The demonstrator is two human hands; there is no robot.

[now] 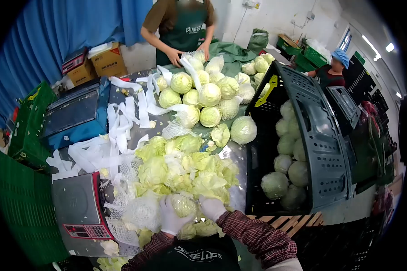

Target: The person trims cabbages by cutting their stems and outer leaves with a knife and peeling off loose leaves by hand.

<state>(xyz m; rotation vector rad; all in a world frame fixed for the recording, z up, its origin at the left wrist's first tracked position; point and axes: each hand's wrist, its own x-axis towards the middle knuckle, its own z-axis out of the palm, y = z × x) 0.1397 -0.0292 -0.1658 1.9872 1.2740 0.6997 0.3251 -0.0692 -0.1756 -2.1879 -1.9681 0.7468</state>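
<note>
White gloves cover both of my hands at the near edge of the table. My left hand (172, 216) is wrapped round the left side of a pale green cabbage (184, 205). At the cabbage's right side is my right hand (211, 208), its fingers partly hidden against the leaves. Loose cabbage leaves (185, 171) are piled just beyond both hands. White foam netting (142, 213) lies to the left of my left hand. Farther back stands a heap of whole cabbages (210, 95), some in netting.
A dark crate (323, 149) holding wrapped cabbages stands at the right. On the left are a scale (79, 203), white strips (120, 131) and a green crate (29, 131). Across the table a person (185, 31) handles a netted cabbage; another person (332, 72) is farther right.
</note>
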